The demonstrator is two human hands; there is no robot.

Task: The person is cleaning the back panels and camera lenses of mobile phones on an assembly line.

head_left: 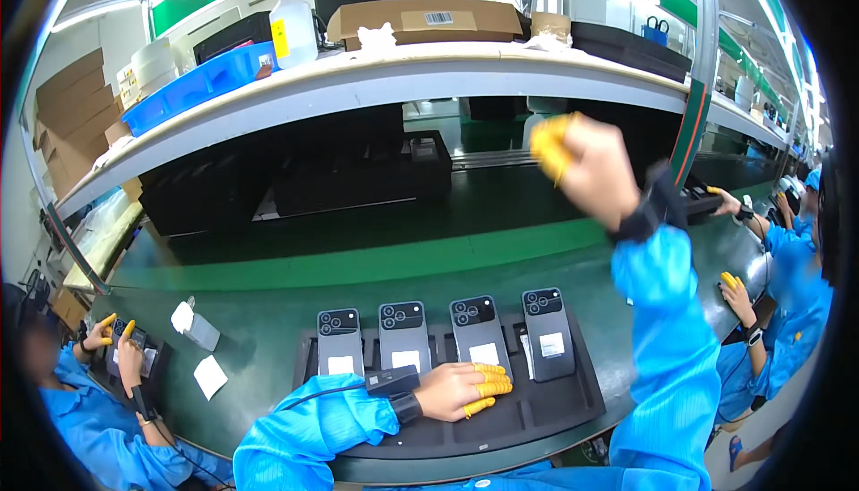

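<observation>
Several dark smartphones lie in a row, backs up, in a black tray [586, 392]. Each has a camera block at its top and a white label lower down. My left hand [461, 391], with yellow finger cots, lies over the lower end of the third phone [474, 316] from the left, fingers stretched out to the right. The second phone [401, 319] is just beyond its wrist, and the rightmost phone [548, 339] is beside its fingertips. Raised high in front of the shelf, my right hand [586, 164] has curled fingers. It is blurred, and anything inside it is hidden.
A shelf [429, 84] spans the green bench, bearing a blue bin [201, 84], a bottle [293, 30] and a cardboard box [429, 21]. Black trays [358, 173] sit underneath. A small white container [195, 325] stands left. Co-workers sit at left [98, 401] and right [778, 303].
</observation>
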